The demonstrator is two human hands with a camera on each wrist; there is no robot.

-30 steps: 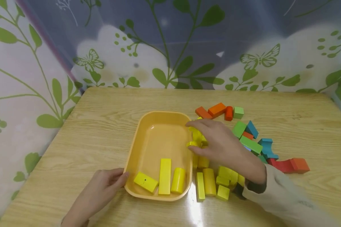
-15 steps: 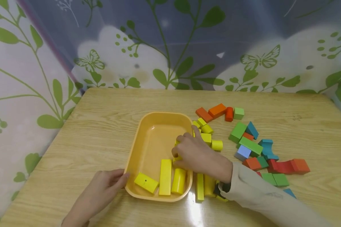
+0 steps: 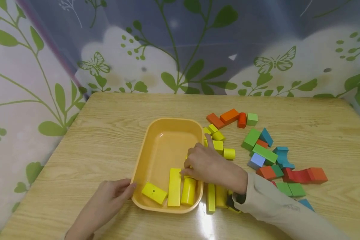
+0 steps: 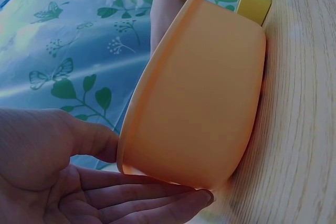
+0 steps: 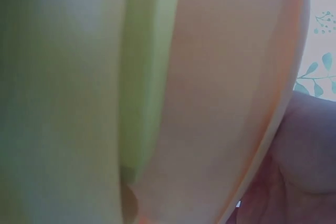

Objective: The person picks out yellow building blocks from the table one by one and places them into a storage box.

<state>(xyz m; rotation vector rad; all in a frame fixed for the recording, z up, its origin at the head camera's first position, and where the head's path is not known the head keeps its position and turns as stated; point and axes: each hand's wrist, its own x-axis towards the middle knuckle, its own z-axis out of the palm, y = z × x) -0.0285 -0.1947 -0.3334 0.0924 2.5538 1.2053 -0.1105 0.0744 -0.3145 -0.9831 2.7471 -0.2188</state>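
Observation:
My left hand (image 3: 108,198) holds the near left side of a yellow-orange plastic tray (image 3: 151,136). In the left wrist view the thumb lies at the tray's rim (image 4: 122,150) and the fingers run along its outer wall. Over the tray's right wall is my right hand (image 3: 205,163), fingers curled down inside around a yellow block (image 3: 186,156) that they mostly hide. Lying in the tray's near end are a yellow block with a dark dot (image 3: 154,192), a long yellow block (image 3: 174,186) and a yellow cylinder (image 3: 189,191).
Right of the tray lie several yellow blocks, including a short cylinder (image 3: 229,153) and a narrow bar (image 3: 211,198). Farther right are mixed blocks: green (image 3: 264,154), blue (image 3: 256,161) and red (image 3: 300,175). Orange blocks (image 3: 229,116) lie behind. A patterned wall covering (image 3: 156,50) rises behind the table.
My right hand has moved left from the yellow pile to over the tray, then shifted slightly within the last half second. My left hand and the tray have stayed in place.

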